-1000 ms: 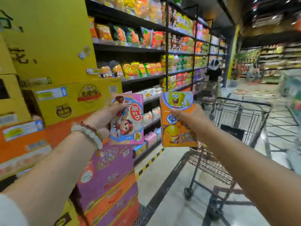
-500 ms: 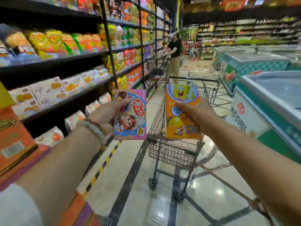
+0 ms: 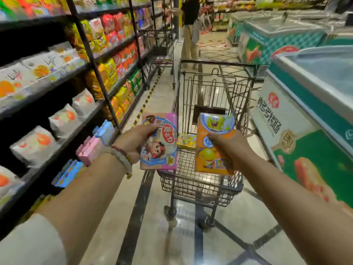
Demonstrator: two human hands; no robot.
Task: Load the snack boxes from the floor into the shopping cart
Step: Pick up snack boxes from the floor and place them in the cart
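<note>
Wire-metal cart [image 3: 200, 186]; glossy cardboard boxes [image 3: 214, 148]; polished floor [image 3: 248, 226].

bright store light; motion blur; warped edges

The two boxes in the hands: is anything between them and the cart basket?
Nothing visible blocks them. The pink box and orange box are held over the near end of the cart, whose top is open. A yellow box already lies inside, with bare mesh beside it.
</note>
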